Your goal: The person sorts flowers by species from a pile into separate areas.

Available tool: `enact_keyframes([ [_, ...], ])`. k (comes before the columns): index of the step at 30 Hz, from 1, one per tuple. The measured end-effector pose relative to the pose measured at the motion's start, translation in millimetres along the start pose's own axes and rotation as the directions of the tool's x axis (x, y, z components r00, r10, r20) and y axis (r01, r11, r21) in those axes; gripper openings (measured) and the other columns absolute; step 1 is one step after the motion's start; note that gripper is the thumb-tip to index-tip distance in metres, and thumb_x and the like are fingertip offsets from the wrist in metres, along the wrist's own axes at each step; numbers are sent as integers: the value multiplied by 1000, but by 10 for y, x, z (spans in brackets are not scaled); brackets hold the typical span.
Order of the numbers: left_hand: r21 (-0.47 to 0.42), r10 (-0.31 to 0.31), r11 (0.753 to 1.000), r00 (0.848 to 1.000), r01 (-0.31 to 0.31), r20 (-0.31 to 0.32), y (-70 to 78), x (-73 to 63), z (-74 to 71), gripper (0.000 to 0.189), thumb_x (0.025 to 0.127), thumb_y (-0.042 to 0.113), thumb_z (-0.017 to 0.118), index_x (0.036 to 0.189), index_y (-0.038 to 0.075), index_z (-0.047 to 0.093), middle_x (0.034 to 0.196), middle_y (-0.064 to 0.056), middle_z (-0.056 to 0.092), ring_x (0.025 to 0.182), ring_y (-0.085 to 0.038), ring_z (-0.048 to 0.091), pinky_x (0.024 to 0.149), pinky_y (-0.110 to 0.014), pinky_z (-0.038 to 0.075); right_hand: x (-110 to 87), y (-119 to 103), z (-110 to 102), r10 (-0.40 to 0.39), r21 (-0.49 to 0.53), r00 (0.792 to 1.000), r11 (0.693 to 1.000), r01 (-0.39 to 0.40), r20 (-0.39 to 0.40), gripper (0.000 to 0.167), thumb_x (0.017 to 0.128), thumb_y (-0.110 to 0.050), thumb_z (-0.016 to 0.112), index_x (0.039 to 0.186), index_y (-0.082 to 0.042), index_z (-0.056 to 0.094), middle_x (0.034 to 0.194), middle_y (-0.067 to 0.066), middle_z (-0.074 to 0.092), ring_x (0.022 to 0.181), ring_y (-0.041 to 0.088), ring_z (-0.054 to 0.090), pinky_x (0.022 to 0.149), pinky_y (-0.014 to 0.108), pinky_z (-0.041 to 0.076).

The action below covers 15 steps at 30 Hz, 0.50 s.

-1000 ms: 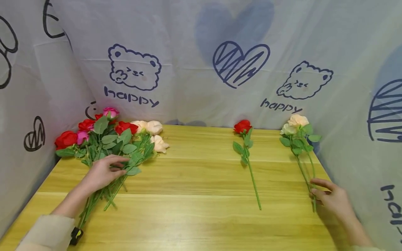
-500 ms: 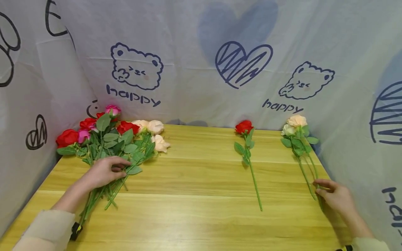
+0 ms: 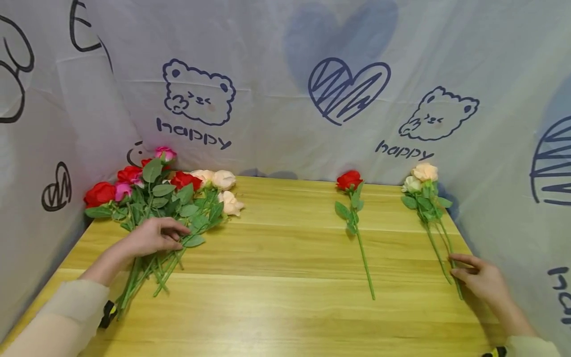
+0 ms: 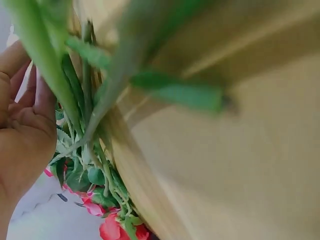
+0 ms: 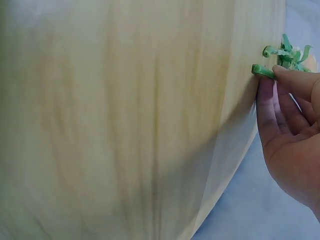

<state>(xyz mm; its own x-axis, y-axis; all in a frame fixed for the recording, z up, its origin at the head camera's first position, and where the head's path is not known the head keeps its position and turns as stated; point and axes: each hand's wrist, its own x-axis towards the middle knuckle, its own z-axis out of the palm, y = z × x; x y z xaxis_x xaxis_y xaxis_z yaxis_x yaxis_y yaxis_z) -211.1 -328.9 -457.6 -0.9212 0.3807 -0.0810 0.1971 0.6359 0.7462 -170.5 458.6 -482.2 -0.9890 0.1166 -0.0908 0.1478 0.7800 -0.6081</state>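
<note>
At the right side of the table, two artificial roses lie side by side, a peach rose (image 3: pixel 425 172) and a cream-white rose (image 3: pixel 411 184). My right hand (image 3: pixel 484 281) pinches the peach rose's stem near its lower end between thumb and fingers; the cut stem end (image 5: pixel 262 71) pokes out past the fingertips in the right wrist view. On the left, my left hand (image 3: pixel 156 235) rests over a heap of rose stems (image 3: pixel 134 282), its fingers loosely bent by the leaves. In the left wrist view the left palm (image 4: pixel 25 120) is beside the green stems and seems to grip none.
A single red rose (image 3: pixel 349 180) lies right of the table's middle. The left heap has red roses (image 3: pixel 100 194), pink roses (image 3: pixel 165 153) and peach roses (image 3: pixel 231 203). Printed cloth (image 3: pixel 267 99) hangs along the table's (image 3: pixel 276 297) back and both sides.
My right hand has shifted the peach rose's stem slightly right, so the two stems no longer lie as before. My left hand has stayed over the heap. The head view has drifted slightly.
</note>
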Motion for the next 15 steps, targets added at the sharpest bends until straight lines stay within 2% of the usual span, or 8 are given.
enact_keyframes([
  [5, 12, -4, 1000, 997, 3, 78, -9, 39, -48, 41, 89, 10, 83, 126, -3, 72, 114, -13, 72, 95, -17, 67, 77, -25, 59, -4, 8, 2, -6, 0, 1000, 1000, 6, 3, 51, 103, -24, 68, 141, 7, 58, 130, 35, 63, 79, -17, 54, 66, 25, 58],
  [7, 33, -14, 999, 995, 11, 98, 0, 63, -51, 42, 89, 11, 83, 127, -3, 72, 112, -12, 72, 95, -18, 68, 77, -26, 59, -5, 9, -1, -6, -14, 1000, 1000, 6, 3, 51, 103, -25, 68, 142, 7, 58, 133, 36, 62, 81, -14, 57, 66, 24, 58],
  [9, 44, -27, 999, 993, 22, 112, 16, 86, -48, 43, 89, 12, 83, 127, -2, 72, 110, -11, 73, 93, -18, 69, 77, -27, 59, -3, 10, -4, -5, -34, 1000, 999, 5, 3, 51, 103, -26, 68, 142, 6, 59, 134, 36, 61, 86, 0, 66, 66, 25, 58],
  [11, 39, -50, 998, 991, 46, 125, 27, 104, -42, 43, 88, 11, 83, 128, -2, 72, 109, -10, 75, 92, -18, 70, 76, -27, 59, -1, 6, -11, -1, -47, 1000, 999, 2, 9, 51, 103, -27, 68, 142, 5, 59, 134, 36, 60, 95, 21, 71, 66, 26, 57],
  [13, 28, -63, 998, 989, 60, 133, 37, 111, -38, 43, 88, 9, 82, 128, -3, 72, 110, -12, 76, 90, -18, 71, 74, -28, 59, 4, 3, -12, 1, -52, 1000, 999, -1, 10, 51, 103, -27, 68, 142, 5, 59, 134, 36, 61, 104, 40, 69, 66, 26, 56],
  [15, 11, -76, 997, 987, 76, 138, 40, 116, -33, 42, 88, 6, 81, 128, -4, 71, 111, -14, 76, 88, -19, 71, 73, -28, 59, 1, -4, -9, 5, -52, 1000, 999, -5, 11, 51, 103, -28, 67, 141, 5, 60, 133, 36, 61, 110, 49, 65, 66, 26, 56],
])
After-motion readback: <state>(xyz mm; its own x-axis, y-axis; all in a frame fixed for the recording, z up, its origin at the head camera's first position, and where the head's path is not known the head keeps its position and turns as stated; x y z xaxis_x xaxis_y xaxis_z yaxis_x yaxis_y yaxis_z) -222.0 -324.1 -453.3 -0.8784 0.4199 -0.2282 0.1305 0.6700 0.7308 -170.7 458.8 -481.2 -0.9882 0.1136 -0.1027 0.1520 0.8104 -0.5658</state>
